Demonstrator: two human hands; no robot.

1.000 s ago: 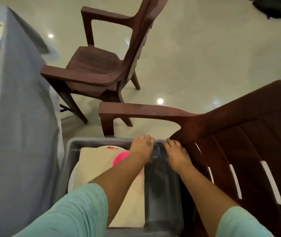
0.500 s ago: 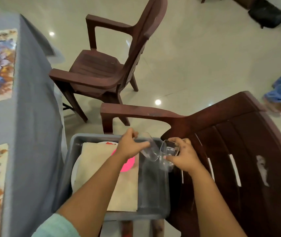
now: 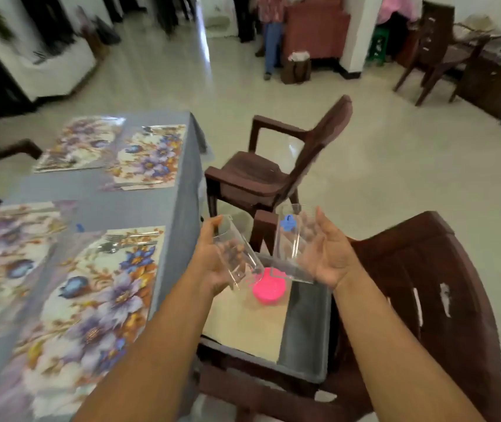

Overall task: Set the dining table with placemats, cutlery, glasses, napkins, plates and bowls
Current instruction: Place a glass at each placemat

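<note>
1. Holding one clear glass in each hand above the grey tub [image 3: 304, 357] on the chair seat: left hand [image 3: 212, 263] curled round the plain glass [image 3: 235, 254], right hand [image 3: 325, 257] cupping the glass with a blue mark [image 3: 289, 239].
2. Risk: both glasses sit tilted, bases close together; a clink or slip seems likely (smooth walls, loose-looking right grip).
3. Risk: swinging left toward the table [image 3: 139, 205], a glass could catch its edge or land on the cutlery [image 3: 121, 242] lying on the near placemat [image 3: 91, 300].
</note>
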